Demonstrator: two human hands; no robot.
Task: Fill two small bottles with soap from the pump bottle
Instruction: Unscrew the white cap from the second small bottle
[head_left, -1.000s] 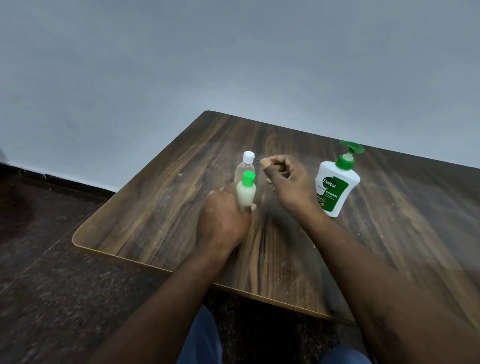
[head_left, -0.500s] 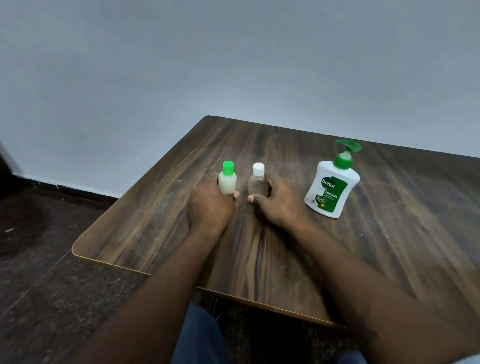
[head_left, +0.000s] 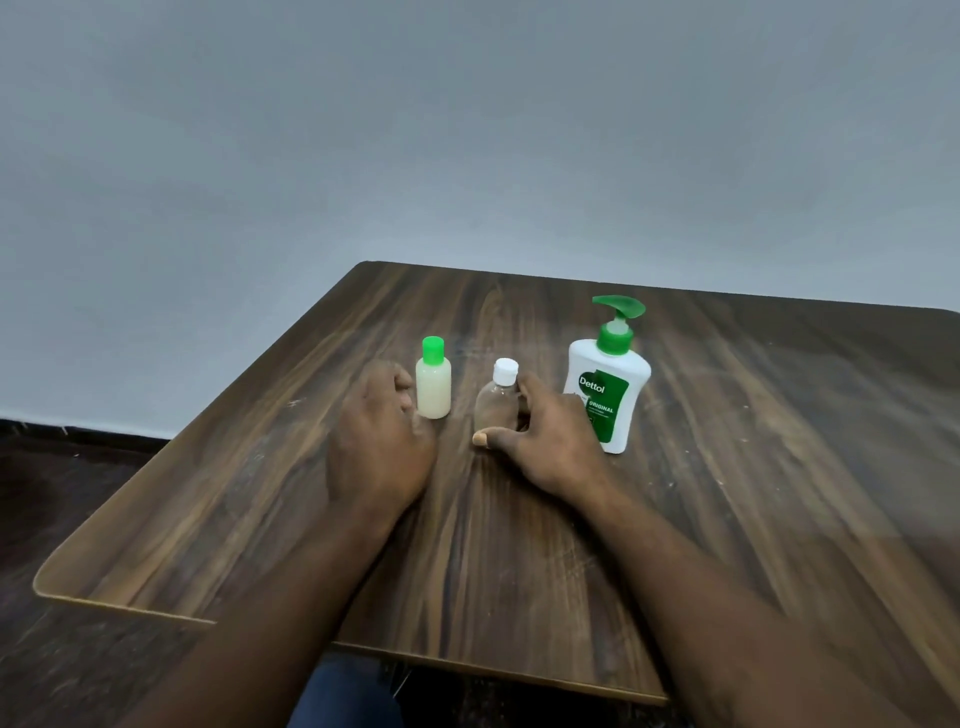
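Three bottles stand upright in a row on the wooden table (head_left: 519, 561). On the left is a small green-capped bottle (head_left: 433, 389) filled with pale soap. My left hand (head_left: 379, 441) rests on the table against its left side, fingers loosely curled, not wrapped round it. In the middle is a small clear bottle (head_left: 493, 408) with a white cap, which looks empty. My right hand (head_left: 545, 441) curls round it, thumb in front of its base and fingers behind its right side. The white Dettol pump bottle (head_left: 608, 395) with a green pump stands just right of that hand.
The table's left edge (head_left: 208, 431) and near edge (head_left: 493, 670) are close to my arms. A grey wall rises behind the table. Dark floor lies to the left.
My left hand set the green-capped bottle down to the left and eased off it. My right hand took hold of the clear bottle and keeps its hold.
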